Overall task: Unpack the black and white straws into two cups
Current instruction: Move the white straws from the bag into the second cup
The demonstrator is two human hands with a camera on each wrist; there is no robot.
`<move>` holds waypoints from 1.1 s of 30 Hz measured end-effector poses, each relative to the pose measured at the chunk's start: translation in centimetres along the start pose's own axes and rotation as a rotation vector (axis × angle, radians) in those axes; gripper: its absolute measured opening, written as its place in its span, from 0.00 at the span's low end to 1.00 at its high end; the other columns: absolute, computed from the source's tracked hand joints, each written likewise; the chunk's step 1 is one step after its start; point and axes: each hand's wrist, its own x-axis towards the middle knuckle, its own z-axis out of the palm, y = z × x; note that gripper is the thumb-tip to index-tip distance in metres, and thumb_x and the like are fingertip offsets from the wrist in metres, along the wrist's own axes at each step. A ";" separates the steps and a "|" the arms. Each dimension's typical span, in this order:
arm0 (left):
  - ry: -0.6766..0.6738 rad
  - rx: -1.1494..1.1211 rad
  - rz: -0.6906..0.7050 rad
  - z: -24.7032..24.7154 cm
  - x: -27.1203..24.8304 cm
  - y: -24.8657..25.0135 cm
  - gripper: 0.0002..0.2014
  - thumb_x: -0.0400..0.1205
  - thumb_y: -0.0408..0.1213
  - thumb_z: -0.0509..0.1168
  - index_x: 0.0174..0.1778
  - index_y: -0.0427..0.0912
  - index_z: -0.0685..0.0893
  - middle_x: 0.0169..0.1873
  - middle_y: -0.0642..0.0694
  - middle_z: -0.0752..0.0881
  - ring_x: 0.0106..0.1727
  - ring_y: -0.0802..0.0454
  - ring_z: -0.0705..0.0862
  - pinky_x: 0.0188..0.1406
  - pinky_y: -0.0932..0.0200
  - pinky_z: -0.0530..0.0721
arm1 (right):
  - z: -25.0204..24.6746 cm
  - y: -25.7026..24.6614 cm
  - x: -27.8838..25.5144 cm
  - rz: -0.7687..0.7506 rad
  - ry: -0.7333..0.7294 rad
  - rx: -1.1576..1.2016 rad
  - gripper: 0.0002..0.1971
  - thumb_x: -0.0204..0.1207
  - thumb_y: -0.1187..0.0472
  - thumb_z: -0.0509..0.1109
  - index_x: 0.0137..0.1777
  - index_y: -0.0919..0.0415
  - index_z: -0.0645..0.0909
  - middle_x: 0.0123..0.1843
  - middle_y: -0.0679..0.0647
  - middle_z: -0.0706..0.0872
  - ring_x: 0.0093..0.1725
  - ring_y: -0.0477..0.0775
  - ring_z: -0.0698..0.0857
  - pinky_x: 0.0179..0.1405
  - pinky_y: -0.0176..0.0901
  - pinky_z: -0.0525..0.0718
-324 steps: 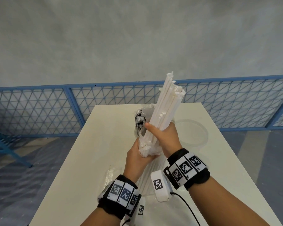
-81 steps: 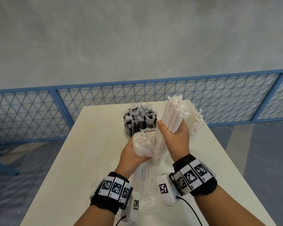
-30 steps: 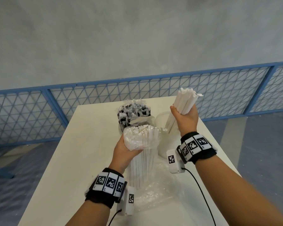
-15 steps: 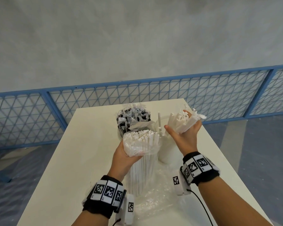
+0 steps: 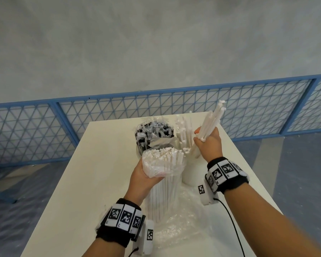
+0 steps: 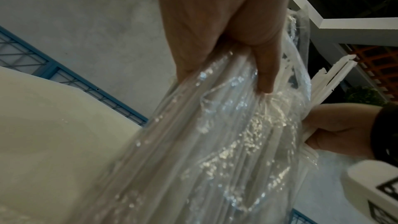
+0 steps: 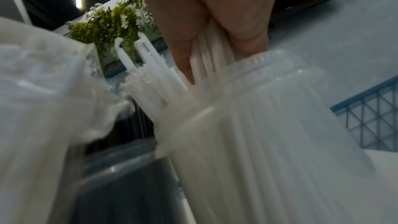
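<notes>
White straws (image 5: 163, 175) stand upright in their clear plastic bag (image 5: 176, 225) on the bench (image 5: 93, 182), and your left hand (image 5: 143, 179) grips the bundle near its top, thumb pressed into the wrapping. Just right of that bundle stands a clear cup (image 5: 190, 173) already holding some white straws. Your right hand (image 5: 208, 143) is clenched around a smaller handful of white straws (image 5: 210, 125), tilted, with their lower ends at the cup's mouth. Behind the bagged bundle sits the second cup (image 5: 139, 151), filled with black straws (image 5: 154, 131) whose wrapped tips stick up. Loose plastic from the bag lies crumpled on the bench below the clear cup.
</notes>
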 end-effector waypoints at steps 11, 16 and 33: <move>-0.012 -0.016 0.000 0.0 0.0 0.1 0.33 0.61 0.36 0.80 0.61 0.55 0.79 0.58 0.54 0.87 0.59 0.60 0.86 0.49 0.67 0.84 | -0.6 -1.9 2.1 -0.088 -0.104 -0.227 0.25 0.67 0.57 0.78 0.63 0.59 0.75 0.63 0.58 0.79 0.62 0.58 0.78 0.65 0.54 0.75; -0.004 -0.013 -0.012 0.0 0.0 0.0 0.38 0.55 0.46 0.81 0.63 0.54 0.78 0.61 0.51 0.86 0.62 0.57 0.85 0.55 0.61 0.85 | -0.7 -1.1 0.7 -0.197 -0.097 -0.159 0.08 0.78 0.68 0.64 0.50 0.56 0.81 0.54 0.52 0.85 0.46 0.44 0.80 0.46 0.27 0.74; -0.012 -0.009 -0.008 0.0 -0.1 0.1 0.32 0.61 0.36 0.81 0.60 0.57 0.78 0.58 0.55 0.86 0.58 0.65 0.85 0.49 0.69 0.84 | -2.6 2.4 -1.4 -0.095 -0.486 0.039 0.61 0.59 0.61 0.83 0.80 0.44 0.39 0.79 0.53 0.66 0.76 0.48 0.67 0.74 0.50 0.69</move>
